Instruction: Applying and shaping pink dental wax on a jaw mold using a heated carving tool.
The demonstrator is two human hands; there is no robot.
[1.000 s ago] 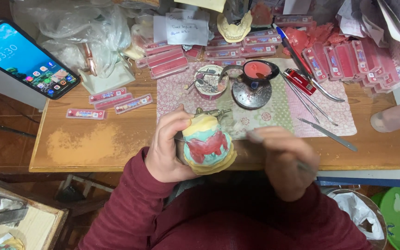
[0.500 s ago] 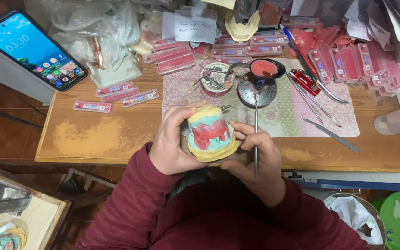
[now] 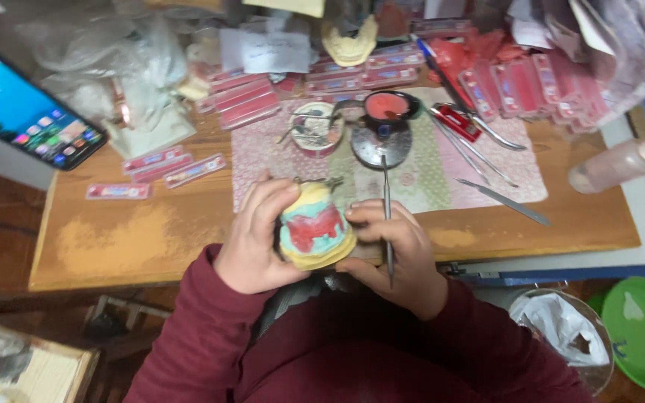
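Since a moment ago, both hands have slid slightly down toward me. Left hand clasps the lumpy yellow-and-teal plaster dental cast with red wax; just right of those fingers, my right hand pinches a thin steel carving tool, its tip raised clear of the wax. Shaping seems paused; next needs a steady tip.

- Light is warm and rather dim, coming from above the table.
- The whole picture is soft with motion blur; the hands are smeared.
- The phone screen glows bright blue.
- Bottom corners are dark, and shadows are weak.
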